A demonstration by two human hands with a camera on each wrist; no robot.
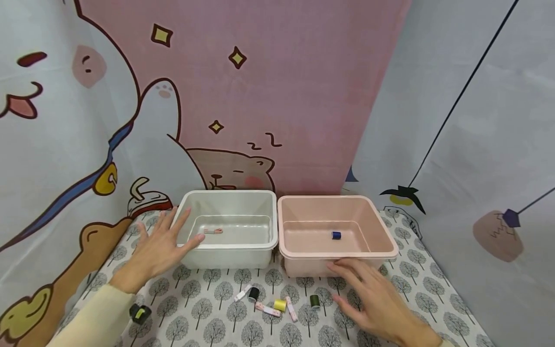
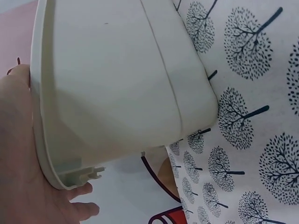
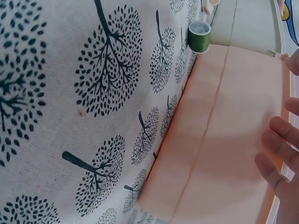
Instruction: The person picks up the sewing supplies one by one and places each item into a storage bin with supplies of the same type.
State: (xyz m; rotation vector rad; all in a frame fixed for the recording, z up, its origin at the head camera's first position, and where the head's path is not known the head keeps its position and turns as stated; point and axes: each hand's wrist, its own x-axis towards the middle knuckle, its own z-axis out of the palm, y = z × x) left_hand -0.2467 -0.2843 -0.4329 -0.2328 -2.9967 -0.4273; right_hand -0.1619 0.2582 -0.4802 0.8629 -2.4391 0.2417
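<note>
My left hand [image 1: 158,248] rests with spread fingers on the left rim of the white bin [image 1: 230,258], the thumb over its front corner. Inside that bin lies a small pale strip with pink marks [image 1: 213,231]. At the front wall of the pink bin [image 1: 303,265] is my right hand [image 1: 373,299], its fingers loosely extended by the rim and holding nothing. A blue thread spool [image 1: 336,235] lies in the pink bin. In front of the bins lie a black spool [image 1: 253,294], a yellow spool [image 1: 280,304] and a green spool [image 1: 314,302].
Three small white strips with pinkish print lie among the spools, one white strip [image 1: 243,292] beside the black one. The bins stand side by side on a tree-print cloth [image 1: 214,332]. A cartoon-print curtain [image 1: 303,96] hangs behind. A black-and-green object [image 1: 140,313] sits at my left cuff.
</note>
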